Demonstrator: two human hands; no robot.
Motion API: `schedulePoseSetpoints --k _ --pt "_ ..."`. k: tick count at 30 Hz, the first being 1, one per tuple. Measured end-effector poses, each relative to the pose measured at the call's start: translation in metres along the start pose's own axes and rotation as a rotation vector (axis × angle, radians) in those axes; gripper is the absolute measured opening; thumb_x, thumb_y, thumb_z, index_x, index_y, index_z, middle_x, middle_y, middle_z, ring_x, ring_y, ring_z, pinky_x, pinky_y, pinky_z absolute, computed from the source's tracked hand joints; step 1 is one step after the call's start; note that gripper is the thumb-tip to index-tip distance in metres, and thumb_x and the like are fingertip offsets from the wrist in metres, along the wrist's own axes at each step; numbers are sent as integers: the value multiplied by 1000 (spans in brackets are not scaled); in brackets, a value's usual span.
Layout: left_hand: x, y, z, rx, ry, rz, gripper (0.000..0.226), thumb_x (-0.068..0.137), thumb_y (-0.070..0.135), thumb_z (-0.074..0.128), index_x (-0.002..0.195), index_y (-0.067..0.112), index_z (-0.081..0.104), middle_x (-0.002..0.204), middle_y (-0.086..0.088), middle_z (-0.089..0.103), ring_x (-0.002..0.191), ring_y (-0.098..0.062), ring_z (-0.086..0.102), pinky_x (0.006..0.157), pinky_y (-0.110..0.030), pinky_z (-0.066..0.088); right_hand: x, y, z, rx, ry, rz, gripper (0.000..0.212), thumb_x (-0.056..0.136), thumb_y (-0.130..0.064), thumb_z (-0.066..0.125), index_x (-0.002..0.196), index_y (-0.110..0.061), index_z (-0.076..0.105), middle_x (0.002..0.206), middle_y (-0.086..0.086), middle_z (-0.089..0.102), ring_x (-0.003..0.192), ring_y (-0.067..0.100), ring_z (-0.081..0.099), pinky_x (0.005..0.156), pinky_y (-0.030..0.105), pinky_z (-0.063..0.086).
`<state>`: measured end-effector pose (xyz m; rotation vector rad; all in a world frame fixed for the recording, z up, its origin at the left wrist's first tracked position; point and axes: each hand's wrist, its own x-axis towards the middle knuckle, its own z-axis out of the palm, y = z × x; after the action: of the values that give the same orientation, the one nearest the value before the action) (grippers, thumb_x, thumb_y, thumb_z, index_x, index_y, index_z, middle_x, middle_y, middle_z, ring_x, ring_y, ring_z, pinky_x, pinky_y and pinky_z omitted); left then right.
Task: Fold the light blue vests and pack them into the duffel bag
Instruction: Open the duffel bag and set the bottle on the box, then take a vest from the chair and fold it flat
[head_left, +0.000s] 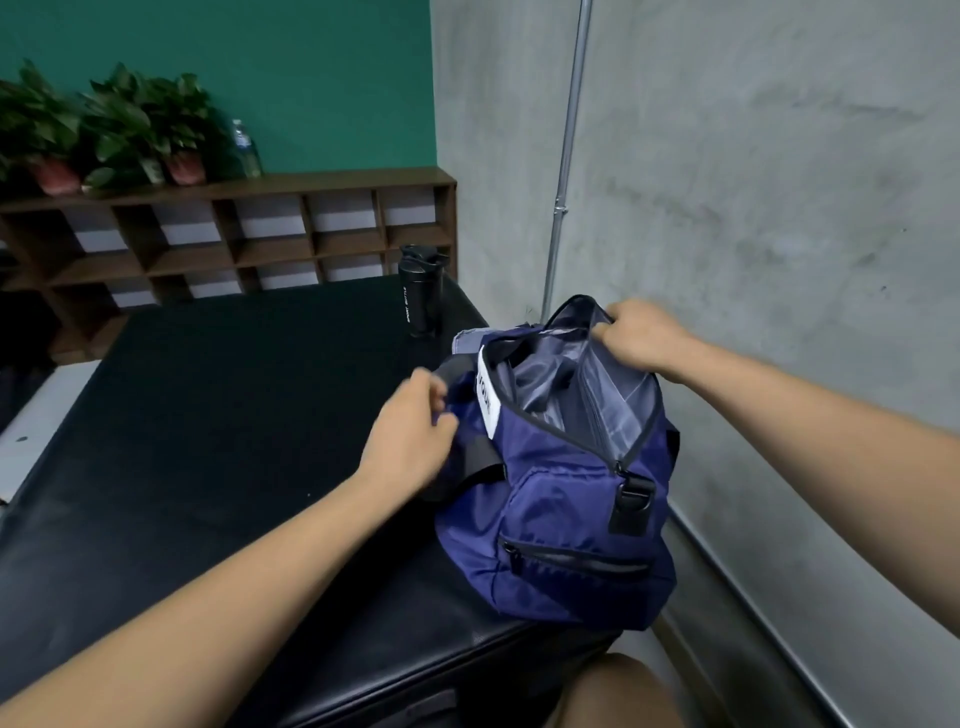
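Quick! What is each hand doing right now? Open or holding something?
Left hand: gripping the left side of the duffel bag.
Right hand: pinching the rim of the bag's opening, holding it open.

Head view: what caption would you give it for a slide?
A person's left hand and right hand hold open the navy duffel bag on a black table.

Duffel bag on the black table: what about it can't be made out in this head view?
- Head view: what, if anything, lies inside the duffel bag; grey lining folds and the right hand, pinching the opening's rim, hide the bottom.
- Head view: the white label lettering; creased and seen at an angle.
- Head view: the left hand grip by the black strap; motion blur.
- Head view: the pale cloth behind; the bag covers most of it.
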<state>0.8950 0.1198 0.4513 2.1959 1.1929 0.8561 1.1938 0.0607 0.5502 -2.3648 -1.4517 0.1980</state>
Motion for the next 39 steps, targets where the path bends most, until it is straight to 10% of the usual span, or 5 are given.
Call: schedulePoseSetpoints --k 5,11,22,27,39 --pt "30 58 -33 352 -171 656 51 80 9 60 124 34 65 141 11 55 135 -18 47 102 -41 38 1 -23 -11 -64 57 -146 34 104 -20 52 72 -14 46 88 14 58 87 35 55 70 36 33" --pt "34 49 -70 720 -124 831 25 87 30 32 74 24 53 73 5 64 77 -22 59 105 -37 40 7 -25 -22 20 205 -195 33 105 -21 47 74 -14 43 84 14 56 82 35 52 69 37 33" --pt "3 17 -38 904 -318 586 30 91 44 27 83 27 51 86 -2 71 80 -28 64 81 -38 33 -7 1 26 41 -132 33 25 99 -25 53 98 -5 67 86 20 76 60 36 75 61 44 65" --pt "13 29 -53 560 -324 440 26 87 40 34 92 31 57 96 12 66 96 -16 62 86 -39 39 -2 -10 11 -54 -23 39 61 99 -53 61 134 -4 53 124 21 67 111 40 65 89 43 54" --pt "-51 -12 -128 283 -125 244 12 97 37 52 103 38 63 100 16 63 95 -10 56 91 -46 50 -65 -115 20 -141 71 -349 68 95 -42 65 153 -18 41 147 14 52 132 39 52 109 51 45"
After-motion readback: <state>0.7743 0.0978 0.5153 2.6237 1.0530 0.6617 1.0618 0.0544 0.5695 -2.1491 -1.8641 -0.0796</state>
